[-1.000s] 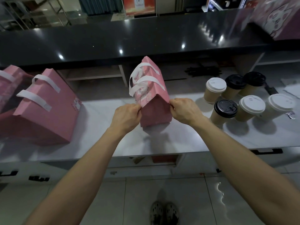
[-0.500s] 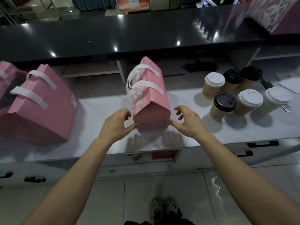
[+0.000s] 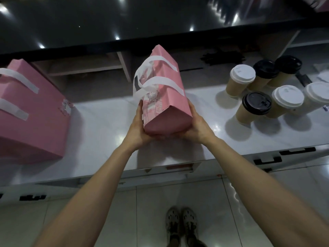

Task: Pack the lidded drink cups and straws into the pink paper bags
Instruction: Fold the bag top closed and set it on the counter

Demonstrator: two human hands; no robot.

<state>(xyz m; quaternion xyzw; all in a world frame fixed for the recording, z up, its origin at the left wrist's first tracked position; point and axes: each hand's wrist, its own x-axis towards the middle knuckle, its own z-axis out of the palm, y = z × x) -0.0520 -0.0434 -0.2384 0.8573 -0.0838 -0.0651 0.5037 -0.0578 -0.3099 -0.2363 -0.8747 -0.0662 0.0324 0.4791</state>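
I have the closed bag (image 3: 161,90) between both palms, my left hand (image 3: 138,125) flat along its left side and my right hand (image 3: 196,124) flat along its right, fingers fairly straight and reaching under the near end. Neither hand curls round or pinches anything; the grip is a wide, pressing cradle. I judge I hold it low and from both sides because the top is folded shut with the white handles (image 3: 156,82) lying across it, and a bag with cups inside would tip if I carried it by one edge. Whether its base is on the counter (image 3: 99,125) or just clear of it I cannot tell.

Another pink bag (image 3: 33,113) stands well apart to my left, also closed, so I would guess this one goes beside it. To my right, near the bag but not touching it, six lidded cups (image 3: 267,90) stand in a tight cluster, three with white lids and three with black, waiting to be packed. Dark sticks (image 3: 222,57), perhaps the straws, lie on a shelf behind them; too dim to be sure.

The counter is pale, glossy and marbled, throwing back the lamps. Behind it rises a black polished ledge (image 3: 160,20). Below me are pale floor tiles (image 3: 124,220) and my shoes (image 3: 181,221)
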